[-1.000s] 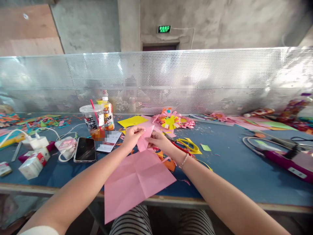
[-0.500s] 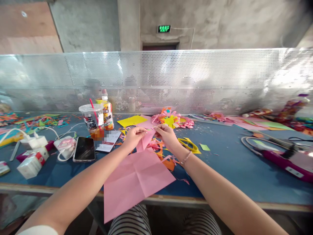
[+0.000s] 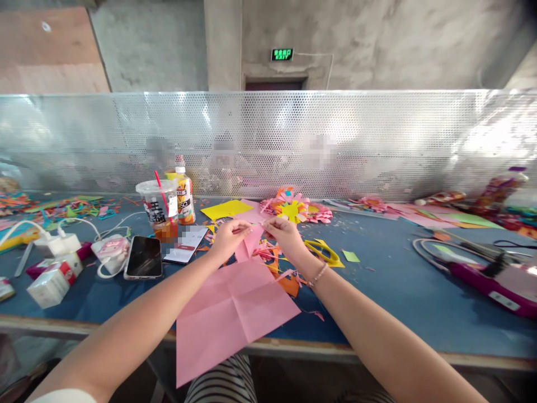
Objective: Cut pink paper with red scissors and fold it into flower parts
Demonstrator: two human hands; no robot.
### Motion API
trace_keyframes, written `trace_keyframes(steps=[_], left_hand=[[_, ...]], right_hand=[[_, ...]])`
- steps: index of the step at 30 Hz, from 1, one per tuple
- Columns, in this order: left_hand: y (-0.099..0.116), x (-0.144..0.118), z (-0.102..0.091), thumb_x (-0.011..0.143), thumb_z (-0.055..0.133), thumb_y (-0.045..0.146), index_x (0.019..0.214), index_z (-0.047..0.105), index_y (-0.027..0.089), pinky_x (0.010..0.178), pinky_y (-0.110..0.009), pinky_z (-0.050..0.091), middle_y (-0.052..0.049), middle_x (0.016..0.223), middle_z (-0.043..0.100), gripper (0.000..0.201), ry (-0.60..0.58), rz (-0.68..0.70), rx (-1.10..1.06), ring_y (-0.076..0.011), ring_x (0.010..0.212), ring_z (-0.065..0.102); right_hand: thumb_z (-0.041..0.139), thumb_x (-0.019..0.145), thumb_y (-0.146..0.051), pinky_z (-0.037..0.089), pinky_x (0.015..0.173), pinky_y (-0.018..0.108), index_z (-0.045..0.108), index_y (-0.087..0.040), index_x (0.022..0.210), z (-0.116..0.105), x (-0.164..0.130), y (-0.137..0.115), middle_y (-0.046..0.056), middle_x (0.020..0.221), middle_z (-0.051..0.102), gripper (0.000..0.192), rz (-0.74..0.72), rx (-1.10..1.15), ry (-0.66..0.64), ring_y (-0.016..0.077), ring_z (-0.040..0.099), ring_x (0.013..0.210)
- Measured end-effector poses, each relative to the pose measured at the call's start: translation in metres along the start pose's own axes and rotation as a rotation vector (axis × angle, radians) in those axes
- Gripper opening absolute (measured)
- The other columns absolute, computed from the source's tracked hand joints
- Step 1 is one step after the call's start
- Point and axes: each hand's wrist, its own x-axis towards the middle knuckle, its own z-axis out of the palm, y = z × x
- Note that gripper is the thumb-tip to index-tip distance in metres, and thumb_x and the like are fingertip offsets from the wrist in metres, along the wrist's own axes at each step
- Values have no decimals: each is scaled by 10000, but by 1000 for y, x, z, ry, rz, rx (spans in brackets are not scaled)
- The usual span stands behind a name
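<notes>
My left hand [image 3: 229, 238] and my right hand [image 3: 285, 235] both pinch the top edge of a small folded pink paper piece [image 3: 248, 244], held upright just above the blue table [image 3: 390, 280]. Below it a large creased pink paper sheet [image 3: 230, 313] lies flat and hangs over the table's near edge. Yellow-handled scissors [image 3: 321, 250] rest just right of my right wrist. Orange and pink paper scraps [image 3: 285, 277] lie under my right forearm.
A black phone [image 3: 144, 256], a card [image 3: 185, 244], a drink cup with a red straw [image 3: 158, 207] and a bottle [image 3: 184, 196] stand at left, with chargers and small boxes [image 3: 52, 282]. Paper flowers [image 3: 293, 207] sit at the back. A glue gun [image 3: 486, 274] lies right.
My right hand has risen from the lower right side of the small pink piece to its top edge, close to my left hand. The piece now hangs straighter.
</notes>
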Motion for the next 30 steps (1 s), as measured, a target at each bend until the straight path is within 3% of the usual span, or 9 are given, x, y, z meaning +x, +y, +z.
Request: trace_keyframes(steps=[10, 19, 30], left_hand=[[1, 2, -2, 681, 562, 232, 750, 628, 149, 766, -303, 457, -71, 804, 662, 127, 29, 7, 67, -164, 774, 608], [-3, 2, -6, 702, 550, 259, 792, 639, 168, 790, -301, 454, -54, 838, 669, 156, 64, 68, 120, -162, 808, 610], [3, -2, -1, 700, 546, 252, 766, 650, 176, 777, -305, 451, -57, 821, 669, 144, 104, 62, 140, -173, 792, 610]], right_hand=[[619, 637, -277, 365, 477, 206, 518, -159, 542, 0, -3, 0, -37, 468, 499, 182, -20, 72, -10, 70, 463, 455], [622, 623, -424, 425, 542, 214, 509, -158, 611, 5, 0, 4, -9, 562, 565, 290, 87, 170, -47, 84, 533, 531], [604, 642, -392, 414, 530, 219, 503, -153, 633, 11, -5, 4, -20, 561, 537, 260, 112, 156, -68, 75, 512, 510]])
